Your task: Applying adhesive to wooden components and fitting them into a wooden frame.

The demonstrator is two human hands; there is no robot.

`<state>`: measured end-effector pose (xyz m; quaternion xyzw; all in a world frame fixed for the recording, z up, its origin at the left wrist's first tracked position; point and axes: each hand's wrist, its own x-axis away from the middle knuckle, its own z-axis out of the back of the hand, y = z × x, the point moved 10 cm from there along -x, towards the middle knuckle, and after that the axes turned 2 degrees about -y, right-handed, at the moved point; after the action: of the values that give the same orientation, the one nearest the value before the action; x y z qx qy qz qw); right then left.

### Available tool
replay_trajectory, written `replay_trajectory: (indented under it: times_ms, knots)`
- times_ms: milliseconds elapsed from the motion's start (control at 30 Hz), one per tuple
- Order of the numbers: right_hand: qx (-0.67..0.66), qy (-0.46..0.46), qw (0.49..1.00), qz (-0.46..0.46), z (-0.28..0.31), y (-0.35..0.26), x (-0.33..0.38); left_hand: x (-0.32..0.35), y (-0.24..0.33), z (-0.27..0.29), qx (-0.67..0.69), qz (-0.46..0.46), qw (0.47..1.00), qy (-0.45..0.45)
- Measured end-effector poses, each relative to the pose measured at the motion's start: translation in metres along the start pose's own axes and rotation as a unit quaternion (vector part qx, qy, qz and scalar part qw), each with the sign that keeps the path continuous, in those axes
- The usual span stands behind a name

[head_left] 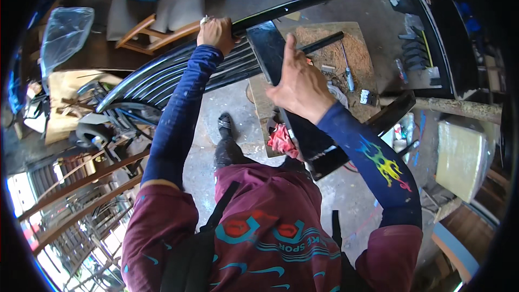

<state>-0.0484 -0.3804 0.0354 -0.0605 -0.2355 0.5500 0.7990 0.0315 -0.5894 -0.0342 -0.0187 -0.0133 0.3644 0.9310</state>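
Observation:
A glossy black slatted furniture frame (178, 75) with long curved bars slants from the left toward the far right. My left hand (217, 33) is closed around its thick far rail. A flat black panel (318, 148) crosses the rail's near side and runs down toward my waist. Against the panel's right side rests my right hand (305, 84), thumb and index finger spread apart, its other fingers partly hidden. Under the frame stands a worn wooden work surface (354, 38) strewn with shavings. On it lie a screwdriver (350, 80) and a small black-and-white box (368, 97).
A grey-cushioned wooden chair (186, 5) stands at the far left. Red cloth (282, 141) hangs by the work surface's near side. A wooden pole (454, 107) and a wrapped pale block (459, 157) are on the right. Wooden furniture frames (81, 221) crowd the near left.

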Motion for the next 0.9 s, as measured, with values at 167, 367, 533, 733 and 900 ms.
replay_trajectory:
  times_ms: [167,367,533,733,900]
  knots:
    - [-0.081,-0.046,0.991,-0.098,0.003,0.022,0.008,0.117,0.034,0.088,0.384,-0.133,0.876,0.259]
    - [-0.062,-0.061,0.988,-0.130,0.001,0.016,0.003,0.259,0.007,-0.312,0.938,0.285,0.156,-0.118]
    - [0.003,-0.014,0.994,-0.112,0.003,0.012,0.006,0.209,-0.105,-0.396,0.965,0.180,0.065,0.179]
    - [-0.118,0.031,0.989,-0.083,0.029,0.016,0.009,0.188,-0.106,-0.358,0.961,0.188,0.103,0.173]
    - [-0.129,0.042,0.991,0.005,0.118,0.046,0.038,0.153,-0.157,-0.162,0.920,0.122,0.278,0.248]
